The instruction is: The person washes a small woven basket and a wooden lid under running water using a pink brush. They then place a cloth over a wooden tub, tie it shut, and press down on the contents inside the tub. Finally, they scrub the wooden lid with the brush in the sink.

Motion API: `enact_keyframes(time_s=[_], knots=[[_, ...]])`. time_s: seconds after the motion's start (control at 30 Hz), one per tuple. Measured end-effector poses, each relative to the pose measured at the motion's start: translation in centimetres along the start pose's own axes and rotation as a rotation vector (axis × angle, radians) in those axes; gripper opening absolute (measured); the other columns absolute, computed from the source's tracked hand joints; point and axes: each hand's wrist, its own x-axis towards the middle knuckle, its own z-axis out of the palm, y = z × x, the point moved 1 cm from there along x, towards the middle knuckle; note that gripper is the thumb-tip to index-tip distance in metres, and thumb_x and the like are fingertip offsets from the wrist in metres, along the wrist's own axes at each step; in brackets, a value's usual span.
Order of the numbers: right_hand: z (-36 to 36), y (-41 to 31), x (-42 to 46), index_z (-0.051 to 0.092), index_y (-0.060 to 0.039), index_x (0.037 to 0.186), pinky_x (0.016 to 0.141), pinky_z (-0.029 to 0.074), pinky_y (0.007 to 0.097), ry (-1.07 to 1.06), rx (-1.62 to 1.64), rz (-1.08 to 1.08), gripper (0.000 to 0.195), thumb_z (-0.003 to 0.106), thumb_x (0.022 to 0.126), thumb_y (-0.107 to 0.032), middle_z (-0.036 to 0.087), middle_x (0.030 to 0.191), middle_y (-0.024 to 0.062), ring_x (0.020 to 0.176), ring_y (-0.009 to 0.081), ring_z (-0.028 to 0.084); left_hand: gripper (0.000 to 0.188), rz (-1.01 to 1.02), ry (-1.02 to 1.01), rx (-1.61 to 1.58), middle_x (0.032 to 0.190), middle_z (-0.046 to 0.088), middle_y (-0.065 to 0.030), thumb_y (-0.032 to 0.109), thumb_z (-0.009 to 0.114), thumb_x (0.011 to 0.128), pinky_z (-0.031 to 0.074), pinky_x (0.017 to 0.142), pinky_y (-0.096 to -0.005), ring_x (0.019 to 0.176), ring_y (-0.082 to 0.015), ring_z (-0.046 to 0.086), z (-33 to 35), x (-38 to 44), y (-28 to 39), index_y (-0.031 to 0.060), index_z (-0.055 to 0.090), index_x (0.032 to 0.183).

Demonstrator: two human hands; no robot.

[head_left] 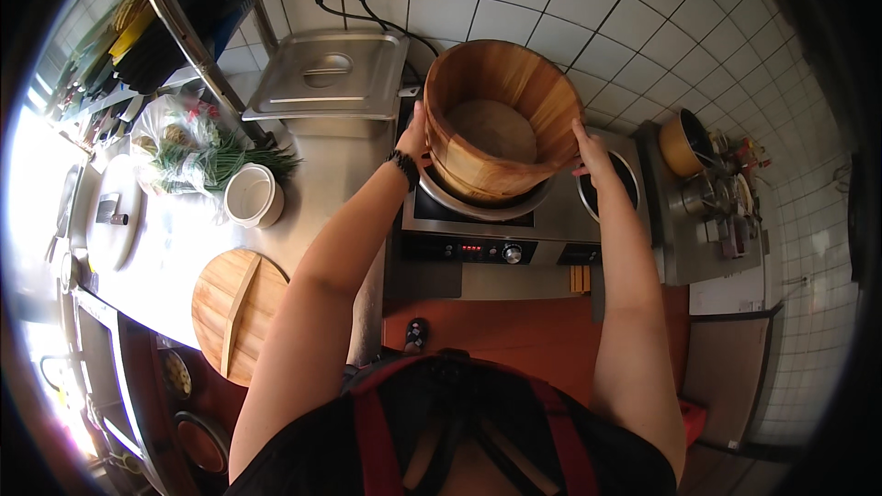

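A wooden steamer bucket [482, 172] with staved walls is held between my two hands over a wide metal pan [441, 196]. My left hand [415, 138] grips its left side, and my right hand [589, 151] grips the right side. Inside, the round bottom [490, 129] looks pale and flat. The bucket leans, so its mouth opens up toward me. Beneath, the pan sits on an induction cooker [475, 224] with a lit red display and a knob. Whether the bucket's base touches the pan is hidden.
On the steel counter at left lie a round wooden lid [213, 296], a white plastic tub [251, 196], scallions [238, 151], a cleaver on a white cutting board [127, 241] and a lidded steel container [324, 76]. A second hob [623, 186] and a tan pot [679, 141] stand right.
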Motion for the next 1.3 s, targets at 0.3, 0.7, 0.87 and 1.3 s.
enact_keyframes(time_s=[0.3, 0.7, 0.87, 1.3], knots=[[4.9, 14.5, -6.3, 0.057, -0.0059, 0.075, 0.039, 0.043, 0.0244, -0.120, 0.017, 0.079, 0.030, 0.051, 0.088, -0.032, 0.062, 0.066, 0.0081, 0.044, 0.0116, 0.051, 0.042, 0.004, -0.209, 0.122, 0.111, 0.060, -0.0095, 0.034, 0.047, 0.092, 0.044, 0.080, -0.0266, 0.097, -0.0167, 0.059, -12.1, -18.4, -9.0, 0.0036, 0.049, 0.122], [19.2, 18.0, -8.8, 0.053, 0.0016, 0.096, 0.075, 0.050, 0.0347, -0.254, 1.046, 0.275, 0.046, 0.052, 0.088, -0.043, 0.063, 0.097, 0.0171, 0.089, 0.0248, 0.062, 0.035, 0.083, 0.176, -0.254, 0.108, 0.061, -0.0113, 0.025, 0.046, 0.093, 0.046, 0.082, -0.0272, 0.094, -0.0181, 0.061, -19.2, -35.8, -17.5, 0.0013, 0.047, 0.120], [18.8, 17.5, -13.1, 0.056, -0.0049, 0.095, 0.068, 0.050, 0.0319, -0.409, 0.703, 0.271, 0.037, 0.049, 0.090, -0.041, 0.065, 0.092, 0.0146, 0.079, 0.0196, 0.063, 0.033, 0.046, 0.379, -0.262, 0.105, 0.062, -0.0099, 0.025, 0.047, 0.093, 0.046, 0.080, -0.0266, 0.092, -0.0157, 0.061, -23.1, -40.0, -18.6, 0.0024, 0.050, 0.117], [47.4, 3.6, -43.5, 0.049, -0.0106, 0.121, 0.092, 0.040, 0.0382, -0.601, -0.669, -1.583, 0.048, 0.059, 0.074, -0.007, 0.055, 0.115, 0.0095, 0.112, 0.0275, 0.047, 0.025, 0.152, 0.540, -0.506, 0.099, 0.064, -0.0095, 0.023, 0.048, 0.093, 0.049, 0.078, -0.0274, 0.086, -0.0164, 0.062, -41.2, -55.0, -24.1, 0.0050, 0.054, 0.109]])
